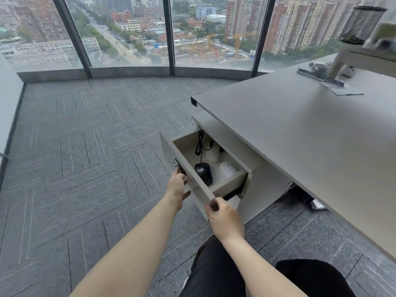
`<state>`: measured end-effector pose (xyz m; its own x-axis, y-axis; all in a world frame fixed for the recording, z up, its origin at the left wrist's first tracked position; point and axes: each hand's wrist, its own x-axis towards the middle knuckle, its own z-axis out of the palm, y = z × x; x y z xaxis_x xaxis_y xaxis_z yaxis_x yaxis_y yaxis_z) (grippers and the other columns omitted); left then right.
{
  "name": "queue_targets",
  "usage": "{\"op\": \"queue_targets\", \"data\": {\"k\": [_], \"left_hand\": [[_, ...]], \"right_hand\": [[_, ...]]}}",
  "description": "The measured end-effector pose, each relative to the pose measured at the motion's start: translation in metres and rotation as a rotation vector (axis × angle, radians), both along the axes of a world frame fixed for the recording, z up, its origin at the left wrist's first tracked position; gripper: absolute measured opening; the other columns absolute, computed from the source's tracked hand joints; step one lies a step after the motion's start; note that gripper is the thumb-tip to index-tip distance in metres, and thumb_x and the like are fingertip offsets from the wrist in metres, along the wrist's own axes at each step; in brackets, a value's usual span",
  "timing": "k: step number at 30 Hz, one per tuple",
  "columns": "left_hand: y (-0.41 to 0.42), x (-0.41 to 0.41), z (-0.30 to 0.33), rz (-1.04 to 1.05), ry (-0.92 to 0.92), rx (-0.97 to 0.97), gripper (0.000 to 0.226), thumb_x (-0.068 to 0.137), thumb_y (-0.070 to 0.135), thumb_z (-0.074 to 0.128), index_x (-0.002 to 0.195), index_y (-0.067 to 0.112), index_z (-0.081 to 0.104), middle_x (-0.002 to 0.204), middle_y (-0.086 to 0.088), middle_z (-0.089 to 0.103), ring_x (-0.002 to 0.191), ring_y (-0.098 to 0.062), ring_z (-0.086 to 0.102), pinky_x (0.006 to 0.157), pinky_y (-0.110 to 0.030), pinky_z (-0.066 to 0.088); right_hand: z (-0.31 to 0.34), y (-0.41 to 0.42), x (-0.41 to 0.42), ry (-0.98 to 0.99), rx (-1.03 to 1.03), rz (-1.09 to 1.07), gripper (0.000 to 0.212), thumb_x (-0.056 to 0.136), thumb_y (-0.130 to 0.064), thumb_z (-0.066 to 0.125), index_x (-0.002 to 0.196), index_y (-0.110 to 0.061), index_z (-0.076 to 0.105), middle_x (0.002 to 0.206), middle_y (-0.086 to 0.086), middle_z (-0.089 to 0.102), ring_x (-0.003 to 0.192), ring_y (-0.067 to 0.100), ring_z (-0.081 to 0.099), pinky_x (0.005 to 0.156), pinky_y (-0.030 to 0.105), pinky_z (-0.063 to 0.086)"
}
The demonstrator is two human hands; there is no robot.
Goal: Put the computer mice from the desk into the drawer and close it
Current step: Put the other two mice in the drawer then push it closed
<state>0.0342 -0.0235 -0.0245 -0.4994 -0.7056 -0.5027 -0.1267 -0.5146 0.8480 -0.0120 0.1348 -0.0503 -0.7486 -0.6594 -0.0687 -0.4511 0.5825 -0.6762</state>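
Left hand (176, 185) fingers lie open against the open drawer (188, 174) front; right hand (225, 219) fingers pinch its near corner; black mouse (204, 173) lies inside, beyond both.

Black mouse (204, 173), white mouse (227, 169), beige drawer (188, 168), grey desk (300, 129), grey striped carpet (85, 146).

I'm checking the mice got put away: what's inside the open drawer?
Inside the drawer lie a black mouse with its black cable and a white mouse, plus pale items farther back. The desk overhang hides the drawer's rear.
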Motion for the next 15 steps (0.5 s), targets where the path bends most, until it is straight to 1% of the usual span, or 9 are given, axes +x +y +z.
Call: {"op": "queue_targets", "data": {"k": [2, 3, 5, 7, 8, 10, 12, 15], "left_hand": [[0.002, -0.017, 0.002, -0.024, -0.004, 0.005, 0.058, 0.094, 0.013, 0.028, 0.147, 0.035, 0.032, 0.124, 0.003, 0.054, 0.120, -0.017, 0.051, 0.106, -0.052, 0.040], [0.003, -0.025, 0.004, -0.037, -0.003, 0.006, 0.058, 0.094, 0.013, 0.029, 0.148, 0.035, 0.031, 0.123, 0.003, 0.052, 0.120, -0.018, 0.050, 0.107, -0.051, 0.040], [0.006, -0.040, 0.007, -0.063, 0.011, 0.011, 0.058, 0.094, 0.011, 0.029, 0.148, 0.034, 0.030, 0.122, 0.004, 0.050, 0.120, -0.019, 0.050, 0.107, -0.049, 0.040], [0.009, -0.054, 0.009, -0.088, 0.024, 0.021, 0.058, 0.095, 0.009, 0.029, 0.147, 0.034, 0.032, 0.121, 0.005, 0.049, 0.119, -0.019, 0.051, 0.108, -0.047, 0.039], [0.010, -0.060, 0.009, -0.097, 0.027, 0.024, 0.058, 0.095, 0.009, 0.030, 0.147, 0.034, 0.033, 0.121, 0.006, 0.049, 0.119, -0.019, 0.051, 0.108, -0.047, 0.039], [0.013, -0.073, 0.009, -0.108, 0.028, 0.031, 0.057, 0.095, 0.010, 0.030, 0.146, 0.035, 0.034, 0.122, 0.008, 0.048, 0.122, -0.020, 0.051, 0.109, -0.046, 0.039], [0.014, -0.084, 0.008, -0.121, 0.031, 0.035, 0.055, 0.096, 0.012, 0.030, 0.145, 0.036, 0.035, 0.124, 0.011, 0.047, 0.126, -0.020, 0.050, 0.110, -0.045, 0.038], [0.014, -0.099, 0.005, -0.142, 0.032, 0.046, 0.054, 0.095, 0.015, 0.032, 0.144, 0.037, 0.038, 0.131, 0.014, 0.049, 0.129, -0.019, 0.049, 0.110, -0.043, 0.038]], "right_hand": [[-0.001, 0.004, -0.015, -0.031, 0.008, -0.090, 0.029, 0.091, -0.053, 0.050, 0.089, -0.025, 0.058, 0.084, -0.004, 0.068, 0.070, 0.017, 0.058, 0.056, 0.032, 0.043], [-0.001, 0.005, -0.021, -0.043, 0.003, -0.144, 0.031, 0.089, -0.056, 0.051, 0.091, -0.026, 0.057, 0.085, -0.005, 0.068, 0.071, 0.017, 0.059, 0.057, 0.033, 0.046], [-0.004, 0.008, -0.033, -0.068, -0.012, -0.251, 0.039, 0.086, -0.061, 0.053, 0.103, -0.025, 0.054, 0.095, -0.004, 0.068, 0.079, 0.021, 0.063, 0.062, 0.035, 0.050], [-0.007, 0.007, -0.043, -0.086, -0.035, -0.341, 0.050, 0.085, -0.061, 0.056, 0.116, -0.022, 0.049, 0.111, 0.000, 0.065, 0.090, 0.025, 0.063, 0.066, 0.037, 0.049], [-0.009, 0.007, -0.048, -0.082, -0.059, -0.374, 0.054, 0.085, -0.060, 0.057, 0.120, -0.020, 0.046, 0.118, 0.003, 0.062, 0.095, 0.027, 0.063, 0.068, 0.039, 0.051], [-0.011, 0.007, -0.058, -0.073, -0.094, -0.422, 0.062, 0.084, -0.060, 0.057, 0.127, -0.018, 0.041, 0.127, 0.009, 0.058, 0.103, 0.031, 0.063, 0.073, 0.044, 0.055], [-0.012, 0.006, -0.069, -0.091, -0.104, -0.453, 0.071, 0.085, -0.057, 0.058, 0.138, -0.018, 0.034, 0.136, 0.012, 0.051, 0.111, 0.034, 0.060, 0.078, 0.044, 0.053], [-0.011, 0.004, -0.083, -0.130, -0.139, -0.485, 0.075, 0.084, -0.053, 0.063, 0.145, -0.025, 0.028, 0.135, 0.013, 0.049, 0.114, 0.036, 0.058, 0.080, 0.044, 0.051]]}}
